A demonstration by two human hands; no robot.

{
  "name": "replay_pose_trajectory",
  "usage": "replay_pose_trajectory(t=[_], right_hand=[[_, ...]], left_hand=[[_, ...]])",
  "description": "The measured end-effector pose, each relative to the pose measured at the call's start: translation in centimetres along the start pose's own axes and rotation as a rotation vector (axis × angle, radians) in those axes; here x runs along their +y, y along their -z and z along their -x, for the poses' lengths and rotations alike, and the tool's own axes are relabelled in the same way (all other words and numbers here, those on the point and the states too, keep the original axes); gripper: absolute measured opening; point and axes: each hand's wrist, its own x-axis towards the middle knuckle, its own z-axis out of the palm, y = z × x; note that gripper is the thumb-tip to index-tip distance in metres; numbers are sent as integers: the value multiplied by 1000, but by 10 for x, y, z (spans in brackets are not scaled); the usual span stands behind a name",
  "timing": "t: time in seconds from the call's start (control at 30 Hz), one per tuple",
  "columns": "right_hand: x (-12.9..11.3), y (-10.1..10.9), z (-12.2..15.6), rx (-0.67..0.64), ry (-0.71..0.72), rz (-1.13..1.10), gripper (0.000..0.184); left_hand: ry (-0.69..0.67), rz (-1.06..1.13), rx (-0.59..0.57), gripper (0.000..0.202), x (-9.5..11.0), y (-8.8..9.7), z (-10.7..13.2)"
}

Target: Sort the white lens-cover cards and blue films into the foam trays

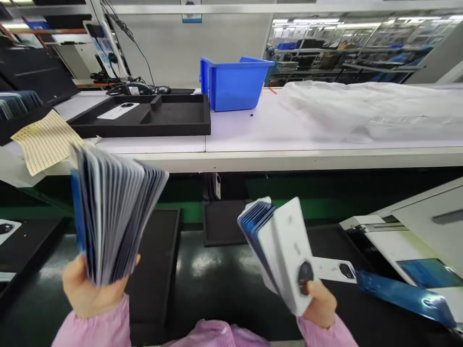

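Note:
My left hand [96,291] is closed around the lower end of a thick stack of phone back covers [114,217]. They stand upright, fanned slightly at the top, pale edges towards me and a blue face at the left. In my right hand [321,306] is a smaller fanned bunch of phone back covers [289,246]. Its front one is white with a dark oval camera area, and bluish ones show behind. Beyond that hand, a single white phone back cover [331,269] lies flat, beside a shiny blue film strip [405,294].
A black tray [152,130] and a blue bin [237,86] stand on the white bench [260,137]. Crumpled translucent plastic sheeting [379,111] covers its right. A dotted yellow sheet [47,140] hangs over the left edge. Below are black trays [154,270] and a white box-like unit [423,207].

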Motion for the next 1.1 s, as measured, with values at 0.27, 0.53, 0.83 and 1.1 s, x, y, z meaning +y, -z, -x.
replay_pose_trajectory(t=[0.27, 0.53, 0.83, 1.1], right_hand=[[126, 31, 15, -64, -412, -232, 72], [212, 25, 6, -152, -387, -184, 48], [230, 16, 22, -17, -187, -34, 48], [231, 24, 19, -106, -2, 356, 75]], left_hand=[[266, -123, 371, 54, -121, 124, 32], [265, -114, 249, 51, -234, 174, 52], [48, -183, 103, 30, -301, 190, 92], [-29, -272, 37, 36, -310, 185, 82]])
